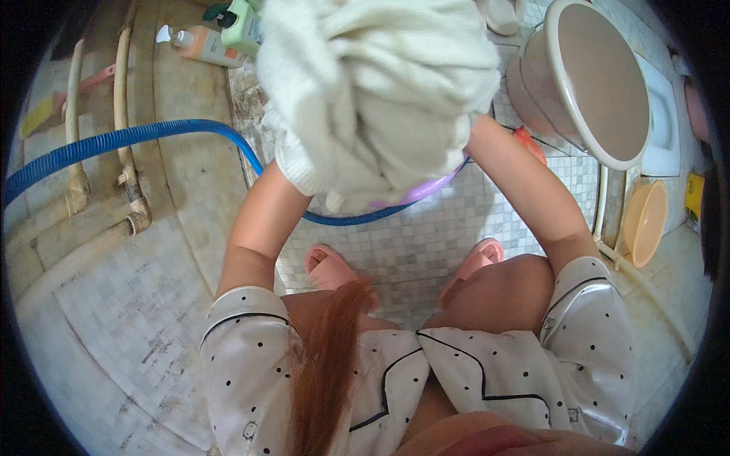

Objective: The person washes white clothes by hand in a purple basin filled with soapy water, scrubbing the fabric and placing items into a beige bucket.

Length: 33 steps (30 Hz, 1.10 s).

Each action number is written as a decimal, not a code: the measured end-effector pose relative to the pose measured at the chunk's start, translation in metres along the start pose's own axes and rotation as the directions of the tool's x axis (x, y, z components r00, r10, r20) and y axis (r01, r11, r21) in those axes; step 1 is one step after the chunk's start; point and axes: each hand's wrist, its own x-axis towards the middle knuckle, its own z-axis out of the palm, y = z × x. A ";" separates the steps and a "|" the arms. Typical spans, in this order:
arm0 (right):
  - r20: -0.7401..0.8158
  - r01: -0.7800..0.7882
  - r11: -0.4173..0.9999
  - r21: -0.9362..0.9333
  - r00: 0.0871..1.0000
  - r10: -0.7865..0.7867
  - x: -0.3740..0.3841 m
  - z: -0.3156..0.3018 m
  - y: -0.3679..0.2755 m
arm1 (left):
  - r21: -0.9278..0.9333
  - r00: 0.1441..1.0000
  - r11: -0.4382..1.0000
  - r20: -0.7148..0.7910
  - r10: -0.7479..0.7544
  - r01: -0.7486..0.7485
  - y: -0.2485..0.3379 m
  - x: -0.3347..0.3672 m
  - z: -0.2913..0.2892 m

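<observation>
Apparently, the fingers of both hands are buried in the pale knitted garment (372,99), so I cannot tell whether they pinch it or lie spread. That garment hangs bunched in front of the person, its folds hiding the hands; the left forearm (262,216) enters by its ribbed cuff (298,167), the right forearm (525,178) at its right side. Just below the garment peeks a purple rim (430,188), largely covered. A blue ribbed hose (144,131) runs from left of the garment and curves beneath it. Between the garment and the person, two pink slippers (328,266) stand on the tiled floor (403,254), one per foot. Left of the garment, near its upper part, are a peach pump bottle (209,47) and a green bottle (242,29). Right of it sits a large beige bucket (530,90); farther right, nearer the person, is an orange basin (646,222).
</observation>
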 end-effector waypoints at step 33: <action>0.018 0.108 0.956 -0.274 0.994 -0.108 -0.019 0.018 0.008 | 0.010 0.994 1.000 0.113 0.008 -0.009 -0.013 0.006 0.016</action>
